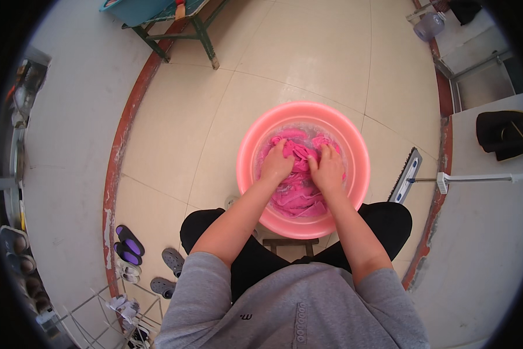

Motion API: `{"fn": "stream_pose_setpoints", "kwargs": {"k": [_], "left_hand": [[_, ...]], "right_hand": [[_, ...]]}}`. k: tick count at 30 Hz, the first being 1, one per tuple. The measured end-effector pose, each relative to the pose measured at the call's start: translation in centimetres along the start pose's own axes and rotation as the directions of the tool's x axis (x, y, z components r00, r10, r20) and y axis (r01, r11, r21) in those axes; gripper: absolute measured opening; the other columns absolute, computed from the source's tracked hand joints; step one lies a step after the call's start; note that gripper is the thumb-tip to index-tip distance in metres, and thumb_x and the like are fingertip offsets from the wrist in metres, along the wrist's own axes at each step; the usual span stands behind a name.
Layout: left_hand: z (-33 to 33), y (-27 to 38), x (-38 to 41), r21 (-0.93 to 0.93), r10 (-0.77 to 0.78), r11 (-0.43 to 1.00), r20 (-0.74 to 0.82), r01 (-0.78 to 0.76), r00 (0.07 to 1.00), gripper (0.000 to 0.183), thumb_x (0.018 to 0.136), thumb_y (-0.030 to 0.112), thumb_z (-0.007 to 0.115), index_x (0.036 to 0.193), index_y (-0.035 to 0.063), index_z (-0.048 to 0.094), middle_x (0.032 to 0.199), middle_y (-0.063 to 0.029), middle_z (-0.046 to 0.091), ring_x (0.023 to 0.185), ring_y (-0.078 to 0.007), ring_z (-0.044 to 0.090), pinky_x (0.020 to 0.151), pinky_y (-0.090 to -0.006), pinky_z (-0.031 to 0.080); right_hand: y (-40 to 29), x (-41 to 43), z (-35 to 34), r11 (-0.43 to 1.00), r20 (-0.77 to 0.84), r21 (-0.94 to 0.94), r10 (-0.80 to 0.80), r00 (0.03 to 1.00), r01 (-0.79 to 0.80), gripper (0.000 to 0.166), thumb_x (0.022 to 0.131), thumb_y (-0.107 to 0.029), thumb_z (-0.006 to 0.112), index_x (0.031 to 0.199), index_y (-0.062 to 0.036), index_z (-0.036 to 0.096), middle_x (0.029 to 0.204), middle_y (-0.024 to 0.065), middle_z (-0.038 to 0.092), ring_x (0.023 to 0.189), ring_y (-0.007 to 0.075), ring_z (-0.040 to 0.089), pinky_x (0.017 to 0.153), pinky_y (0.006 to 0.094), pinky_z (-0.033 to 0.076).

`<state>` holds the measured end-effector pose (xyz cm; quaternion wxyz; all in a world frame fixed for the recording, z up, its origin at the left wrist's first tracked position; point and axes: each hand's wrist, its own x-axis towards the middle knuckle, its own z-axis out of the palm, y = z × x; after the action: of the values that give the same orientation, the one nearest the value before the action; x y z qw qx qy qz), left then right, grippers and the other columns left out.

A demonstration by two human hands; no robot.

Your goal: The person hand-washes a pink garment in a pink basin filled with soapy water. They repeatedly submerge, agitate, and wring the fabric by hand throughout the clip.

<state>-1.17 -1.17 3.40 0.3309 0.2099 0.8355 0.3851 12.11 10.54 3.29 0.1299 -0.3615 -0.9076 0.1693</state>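
Note:
A round pink plastic basin (303,227) stands between my knees. In it, bright pink fabric (297,198) lies crumpled in sudsy water. My left hand (278,160) grips the bunched cloth on the left side, its fingers curled into the folds. On the right side, my right hand (328,168) holds the same cloth, thumb towards the middle. A gathered ridge of fabric runs between the two hands. Some fingertips are hidden in the folds.
A flat mop (403,178) leans to the right of the basin. Several slippers (130,241) and grey clogs (173,261) are on the tiled floor at lower left, near a wire rack (100,301). A green wooden bench (204,41) bears a blue tub (135,12) at upper left.

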Motion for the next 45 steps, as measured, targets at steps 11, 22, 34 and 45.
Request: {"fn": "stream_pose_setpoints", "kwargs": {"k": [11, 22, 34, 45], "left_hand": [[-0.3, -0.8, 1.8, -0.565, -0.174, 0.796, 0.127, 0.215, 0.977, 0.055, 0.079, 0.010, 0.052, 0.133, 0.0060, 0.055, 0.124, -0.0208, 0.060, 0.116, -0.0323, 0.058, 0.103, -0.0381, 0.045], [-2.4, 3.5, -1.3, -0.904, -0.049, -0.085, 0.425, 0.420, 0.904, 0.048, 0.101, 0.045, 0.045, 0.120, 0.0041, 0.060, 0.118, -0.0167, 0.066, 0.107, -0.0315, 0.065, 0.093, -0.0466, 0.055], [0.0, 2.8, -1.1, -0.825, 0.043, 0.145, 0.556, 0.546, 0.830, 0.033, 0.096, 0.038, 0.059, 0.111, 0.0097, 0.064, 0.103, -0.0082, 0.068, 0.088, -0.0187, 0.065, 0.079, -0.0340, 0.055], [1.4, 3.1, -1.6, -0.786, -0.206, 0.533, 0.239, 0.314, 0.949, 0.030, 0.098, 0.031, 0.055, 0.107, 0.0035, 0.065, 0.100, -0.0099, 0.067, 0.089, -0.0221, 0.064, 0.080, -0.0350, 0.051]], "right_hand": [[-2.6, 2.5, 0.4, 0.976, 0.447, -0.128, 0.213, 0.869, -0.174, 0.063, 0.083, -0.038, 0.064, 0.136, -0.0063, 0.051, 0.150, 0.0156, 0.041, 0.129, 0.0347, 0.048, 0.101, 0.0558, 0.042], [-8.0, -3.6, -5.2, 0.807, -0.082, 0.525, -0.268, 0.960, 0.270, 0.025, 0.077, -0.014, 0.065, 0.097, -0.0027, 0.055, 0.151, 0.0264, 0.035, 0.136, 0.0504, 0.035, 0.112, 0.0554, 0.028], [-8.4, -5.2, -3.1, 0.905, -0.263, 0.240, -0.286, 0.921, 0.350, 0.031, 0.078, -0.028, 0.070, 0.087, -0.0041, 0.053, 0.103, 0.0219, 0.054, 0.095, 0.0437, 0.051, 0.085, 0.0505, 0.042], [-1.3, 1.8, -2.1, 0.869, 0.210, 0.308, 0.335, 0.918, -0.388, 0.034, 0.086, -0.032, 0.062, 0.099, 0.0002, 0.060, 0.097, 0.0274, 0.065, 0.088, 0.0457, 0.063, 0.077, 0.0525, 0.049]]}}
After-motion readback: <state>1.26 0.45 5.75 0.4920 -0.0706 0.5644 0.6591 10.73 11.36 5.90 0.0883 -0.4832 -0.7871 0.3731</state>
